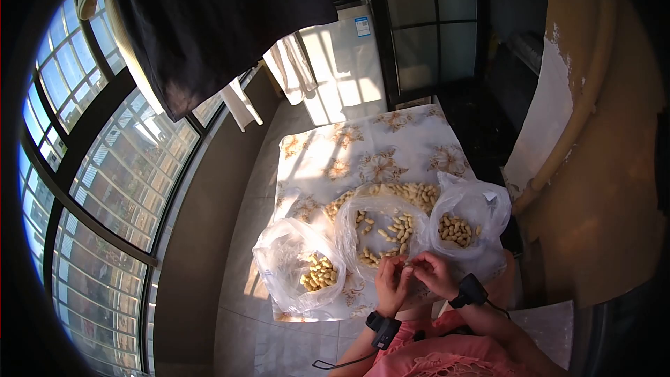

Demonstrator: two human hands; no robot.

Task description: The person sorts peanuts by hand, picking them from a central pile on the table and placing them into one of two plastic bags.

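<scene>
My left hand [392, 285] and my right hand [434, 274] meet at the near rim of the middle plastic bag [343, 227]. Both are closed, fingertips pinched together on a small pale thing that looks like a peanut [409, 264], mostly covered by the fingers. Loose unshelled peanuts [398, 230] lie inside this open bag. To the left, another clear bag [276, 244] holds a heap of sunlit peanuts [319, 274]. On the right, a third bag [497, 202] contains darker-looking peanuts [455, 230]. A long pile of peanuts [419, 194] spreads behind the middle bag.
A flowered cloth covers the table [335, 157]. Dark laundry [223, 28] hangs overhead at upper left, beside barred windows [132, 167]. Beyond the table stands a white appliance [349, 63]. A wall with a pipe [572, 132] is on the right. Both wrists wear black cabled devices.
</scene>
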